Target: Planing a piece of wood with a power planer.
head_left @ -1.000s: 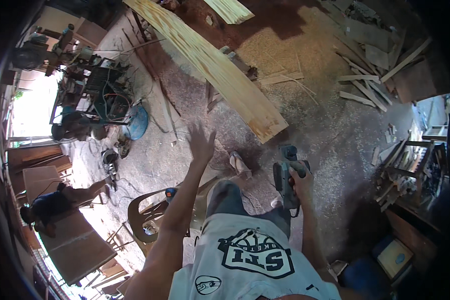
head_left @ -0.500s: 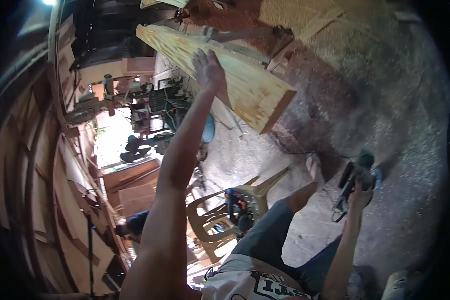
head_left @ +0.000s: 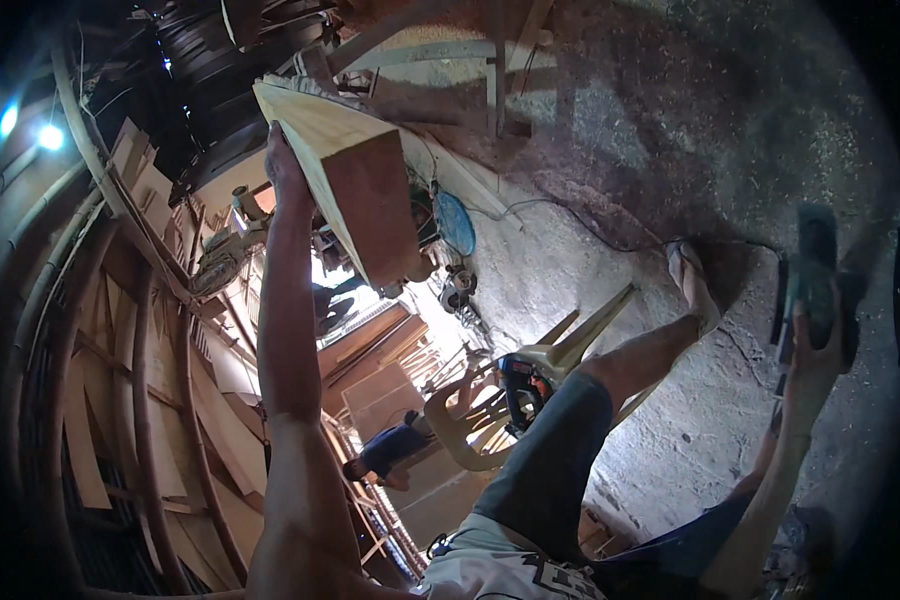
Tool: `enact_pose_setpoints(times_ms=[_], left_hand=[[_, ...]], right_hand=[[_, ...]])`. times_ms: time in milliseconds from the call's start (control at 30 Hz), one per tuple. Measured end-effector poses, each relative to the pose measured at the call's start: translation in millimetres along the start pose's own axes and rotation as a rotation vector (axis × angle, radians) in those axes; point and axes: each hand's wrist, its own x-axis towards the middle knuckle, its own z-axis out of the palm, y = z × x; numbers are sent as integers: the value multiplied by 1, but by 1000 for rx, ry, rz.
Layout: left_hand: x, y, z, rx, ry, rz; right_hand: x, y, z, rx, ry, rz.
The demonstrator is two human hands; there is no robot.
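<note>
On the pale shirt (head_left: 485, 550), well below both the left fingers (head_left: 276, 138) and the right fingers (head_left: 803, 325), and sideways between them, we see part of a dark print (head_left: 568, 580) with bold, blocky shapes. It runs out at the lower edge of our view, so we cannot read it whole. Elsewhere we can read no lettering, numbers or signs.

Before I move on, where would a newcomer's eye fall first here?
First, the pale wooden plank in the upper left part, seen nearly end-on, with the left hand against its left side. Next, the right hand at the far right, gripping a dark power tool. Then two bright lights near the upper left rim.
</note>
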Motion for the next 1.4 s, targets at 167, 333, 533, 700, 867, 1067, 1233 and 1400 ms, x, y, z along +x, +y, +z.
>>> enact_pose_setpoints(times_ms=[167, 333, 533, 700, 867, 1067, 1233, 1400], left_hand=[[1, 2, 7, -27, 31, -77], [6, 1, 2, -31, 16, -50], [3, -11, 9, -68, -30, -48], [4, -8, 2, -83, -49, -22], [2, -9, -6, -108, -62, -8], [6, -10, -24, -164, -243, -9], [-28, -14, -17, 16, -176, 99], [-165, -52, 7, 352, -65, 432]], right_hand=[[11, 36, -20, -201, 98, -61], [19, 53, -26, -370, 123, -68], [15, 56, -34, -475, 43, -89], [17, 90, -19, -499, 19, 39], [11, 68, -21, -486, 6, 47], [9, 41, -21, -358, -33, -90], [12, 55, -10, -281, -66, -195], [8, 52, -25, -352, -66, -187]])
